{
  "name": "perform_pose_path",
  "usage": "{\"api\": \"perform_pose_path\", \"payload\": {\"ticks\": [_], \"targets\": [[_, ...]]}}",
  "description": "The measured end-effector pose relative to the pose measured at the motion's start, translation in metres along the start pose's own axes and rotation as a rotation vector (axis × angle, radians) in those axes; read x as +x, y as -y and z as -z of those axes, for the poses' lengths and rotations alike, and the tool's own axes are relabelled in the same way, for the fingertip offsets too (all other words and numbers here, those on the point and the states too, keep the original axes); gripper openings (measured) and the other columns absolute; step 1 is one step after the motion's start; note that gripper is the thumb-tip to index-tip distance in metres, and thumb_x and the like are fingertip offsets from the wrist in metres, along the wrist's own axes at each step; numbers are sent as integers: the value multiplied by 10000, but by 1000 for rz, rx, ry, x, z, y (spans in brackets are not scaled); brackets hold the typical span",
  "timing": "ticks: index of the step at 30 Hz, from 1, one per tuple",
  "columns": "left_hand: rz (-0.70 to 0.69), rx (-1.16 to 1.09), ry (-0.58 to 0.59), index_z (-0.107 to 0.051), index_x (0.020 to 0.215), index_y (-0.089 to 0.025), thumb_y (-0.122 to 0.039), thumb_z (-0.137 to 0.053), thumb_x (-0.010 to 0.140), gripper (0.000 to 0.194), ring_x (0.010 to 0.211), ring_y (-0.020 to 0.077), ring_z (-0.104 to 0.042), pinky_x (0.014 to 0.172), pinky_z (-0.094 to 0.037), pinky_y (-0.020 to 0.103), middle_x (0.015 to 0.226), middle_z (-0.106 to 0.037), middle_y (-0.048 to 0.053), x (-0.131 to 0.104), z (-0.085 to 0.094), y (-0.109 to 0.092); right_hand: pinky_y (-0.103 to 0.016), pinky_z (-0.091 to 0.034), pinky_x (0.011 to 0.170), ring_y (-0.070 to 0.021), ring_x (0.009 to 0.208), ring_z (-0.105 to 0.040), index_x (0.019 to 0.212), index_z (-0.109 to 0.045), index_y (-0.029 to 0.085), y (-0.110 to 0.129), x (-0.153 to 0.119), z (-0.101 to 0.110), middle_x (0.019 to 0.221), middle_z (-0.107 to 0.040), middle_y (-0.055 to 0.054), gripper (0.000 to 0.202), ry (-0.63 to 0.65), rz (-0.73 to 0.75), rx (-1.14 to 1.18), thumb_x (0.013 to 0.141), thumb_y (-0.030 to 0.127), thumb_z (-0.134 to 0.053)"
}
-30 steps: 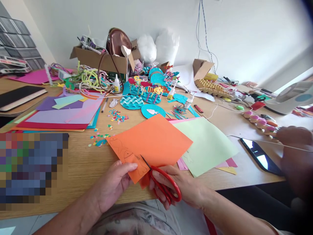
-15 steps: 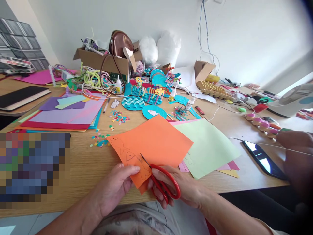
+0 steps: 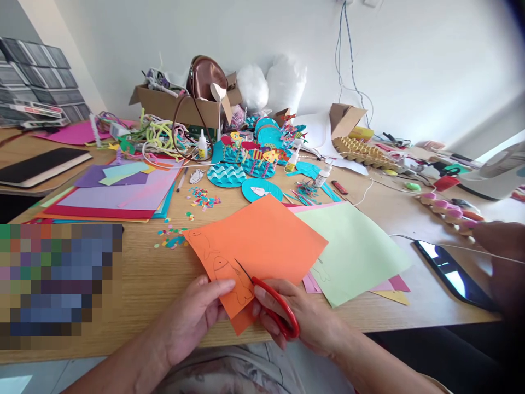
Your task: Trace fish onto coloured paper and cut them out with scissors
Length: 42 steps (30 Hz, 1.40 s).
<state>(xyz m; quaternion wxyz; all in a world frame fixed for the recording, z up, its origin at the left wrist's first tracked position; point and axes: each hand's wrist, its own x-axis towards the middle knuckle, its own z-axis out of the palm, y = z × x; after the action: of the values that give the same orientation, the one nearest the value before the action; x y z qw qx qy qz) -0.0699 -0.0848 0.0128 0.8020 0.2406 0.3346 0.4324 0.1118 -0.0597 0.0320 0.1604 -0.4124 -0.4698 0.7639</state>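
Note:
An orange sheet of paper [image 3: 266, 241] with two pencil-drawn fish along its left edge is held up over the table's front edge. My left hand [image 3: 205, 306] pinches its lower left part, thumb on top beside the larger fish. Red-handled scissors [image 3: 287, 312] are in my right hand [image 3: 299, 312], fingers through the loops. One dark blade lies over the sheet, just right of the larger fish; the other blade is hidden beneath the paper. A slit separates the bottom corner into two flaps. Behind the orange sheet lies a light green sheet [image 3: 356, 246] with a faint drawing.
Stacked coloured papers [image 3: 110, 191] lie at left, with paper confetti [image 3: 172, 238] nearby. Teal fish-decorated paper pieces [image 3: 258, 164], glue bottles [image 3: 324, 175] and a cardboard box [image 3: 176, 106] stand behind. A phone [image 3: 451, 273] and another person's blurred hand [image 3: 500, 246] are at right.
The scissors' handles have come together, closing the blades on the orange paper, and the slit at its bottom looks wider. The whole view has shifted slightly.

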Motion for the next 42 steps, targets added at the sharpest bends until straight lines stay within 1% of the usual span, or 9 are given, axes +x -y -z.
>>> {"api": "perform_pose_path", "payload": {"ticks": [4, 8, 12, 15, 19, 23, 32, 38, 42], "targets": [[-9, 62, -62, -565, 1138, -173, -286, -514, 861, 303, 896, 236, -632, 798, -495, 388, 1080, -656, 108, -1, 5, -11, -191, -247, 366, -40, 302, -358, 683, -542, 135, -1, 0, 0, 371, -433, 78, 484, 29, 17, -25, 794, 604, -492], [-64, 125, -127, -599, 1089, -192, -296, -558, 832, 280, 883, 240, -641, 748, -515, 367, 1051, -673, 87, 5, 6, -20, -190, -272, 374, -45, 310, -372, 666, -538, 139, -1, 0, 0, 363, -441, 70, 483, -3, -3, -44, 803, 598, -482], [-58, 115, -162, -619, 1036, -162, -263, -616, 779, 277, 839, 238, -650, 744, -517, 365, 1006, -685, 97, 9, 4, -20, -182, -272, 354, -49, 317, -406, 668, -537, 143, 1, 0, 1, 402, -464, 61, 499, 21, -48, -3, 758, 633, -514], [-26, 88, -167, -623, 1010, -146, -248, -627, 764, 266, 795, 222, -649, 731, -522, 362, 959, -695, 97, 9, 2, -18, -177, -251, 339, -58, 343, -445, 666, -532, 147, 2, 0, 4, 441, -477, 54, 504, 40, -56, -6, 753, 643, -511], [-3, 61, -150, -643, 960, -150, -244, -625, 765, 217, 763, 201, -647, 706, -521, 324, 904, -704, 80, 9, -3, -16, -173, -289, 362, -60, 384, -482, 583, -501, 143, 3, 1, 7, 483, -495, 40, 523, 61, -63, -51, 792, 622, -471], [-4, 36, -153, -653, 918, -147, -242, -647, 745, 198, 728, 191, -643, 673, -515, 301, 855, -707, 74, 10, -5, -15, -176, -296, 379, -61, 398, -491, 591, -497, 143, 3, 2, 8, 494, -500, 39, 520, 61, -53, -56, 802, 616, -459], [3, 22, -211, -668, 851, -156, -241, -704, 684, 191, 684, 169, -631, 638, -502, 271, 795, -705, 47, 8, -4, -15, -193, -208, 361, -26, 310, -334, 506, -430, 155, 0, 4, 2, 376, -419, 62, 547, 59, 58, -32, 790, 620, -479], [8, 25, -175, -674, 857, -143, -268, -699, 691, 209, 696, 192, -644, 648, -506, 287, 808, -708, 76, 6, -4, -16, -172, -285, 352, -54, 372, -474, 568, -499, 136, 0, 7, 6, 474, -490, 35, 540, 100, 0, -23, 787, 628, -473], [7, 12, -151, -673, 874, -142, -262, -676, 712, 202, 711, 201, -647, 671, -512, 303, 820, -708, 83, 6, -1, -15, -165, -321, 360, -60, 401, -496, 579, -514, 131, -1, 10, 9, 500, -507, 27, 538, 136, 11, -27, 797, 620, -462]]}}
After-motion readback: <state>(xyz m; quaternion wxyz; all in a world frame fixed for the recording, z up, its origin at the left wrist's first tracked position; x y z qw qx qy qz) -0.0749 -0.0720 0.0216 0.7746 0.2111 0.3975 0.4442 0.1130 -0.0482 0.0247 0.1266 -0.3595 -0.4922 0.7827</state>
